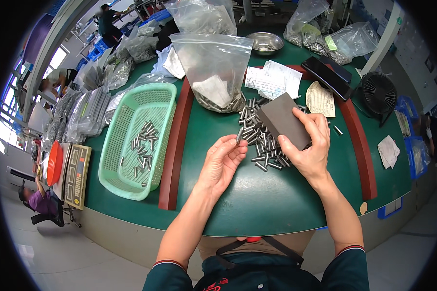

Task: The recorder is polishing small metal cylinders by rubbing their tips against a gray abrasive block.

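Nearest to the camera, at six o'clock, wearing a dark green shirt point(286, 279) with striped cuffs on the sleeves. Reaching from there with both forearms over the green tabletop point(257, 208). With left grip point(222, 162), a little below the centre, pinching one small metal pin point(239, 135) between thumb and fingers, almost upright. With right grip point(315, 148), at three o'clock, grasping a dark grey block point(282, 119), with thumb and fingers on different edges. Keeping this block tilted, toward two o'clock, partly covering a loose heap of metal pins point(267, 145). Cannot tell if touching the heap with its lower side. Seeing also one stray pin point(338, 130) apart from the heap, toward three o'clock.

At nine o'clock, seeing a light green basket point(126, 193) with more pins scattered on its bottom, and beside it, on its three o'clock side, a dark red strip point(176, 145). At twelve o'clock, a clear plastic bag point(206, 63), with a white paper point(213, 90) and metal pieces inside. Toward one o'clock, a metal bowl point(272, 51) and some printed papers point(281, 77). Toward two o'clock, a dark phone point(327, 80) and, just beside, a black fan point(378, 92).
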Action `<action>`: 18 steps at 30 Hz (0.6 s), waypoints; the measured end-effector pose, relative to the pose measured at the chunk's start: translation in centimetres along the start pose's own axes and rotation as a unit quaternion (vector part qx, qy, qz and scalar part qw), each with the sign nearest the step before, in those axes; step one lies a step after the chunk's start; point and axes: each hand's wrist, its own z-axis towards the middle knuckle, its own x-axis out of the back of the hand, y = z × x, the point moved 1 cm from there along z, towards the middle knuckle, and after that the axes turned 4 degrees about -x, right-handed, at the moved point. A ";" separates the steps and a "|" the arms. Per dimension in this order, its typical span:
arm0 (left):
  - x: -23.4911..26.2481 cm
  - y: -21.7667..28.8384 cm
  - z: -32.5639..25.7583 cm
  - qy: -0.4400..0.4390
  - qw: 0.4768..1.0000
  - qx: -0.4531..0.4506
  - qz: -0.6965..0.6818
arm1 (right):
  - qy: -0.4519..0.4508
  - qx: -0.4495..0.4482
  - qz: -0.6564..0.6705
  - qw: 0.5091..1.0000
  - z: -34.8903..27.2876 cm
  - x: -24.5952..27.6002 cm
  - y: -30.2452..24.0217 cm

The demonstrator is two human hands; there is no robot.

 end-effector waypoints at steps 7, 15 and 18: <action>0.1 0.0 0.1 0.000 1.000 0.008 -0.008 | -0.012 0.006 0.013 1.000 -0.1 -0.1 -0.4; 0.1 0.0 0.1 0.003 1.000 0.018 -0.012 | -0.010 0.025 0.009 1.000 -0.1 0.0 -0.4; 0.0 0.1 0.1 -0.001 1.000 0.028 -0.014 | -0.009 0.024 0.005 1.000 -0.1 0.1 -0.4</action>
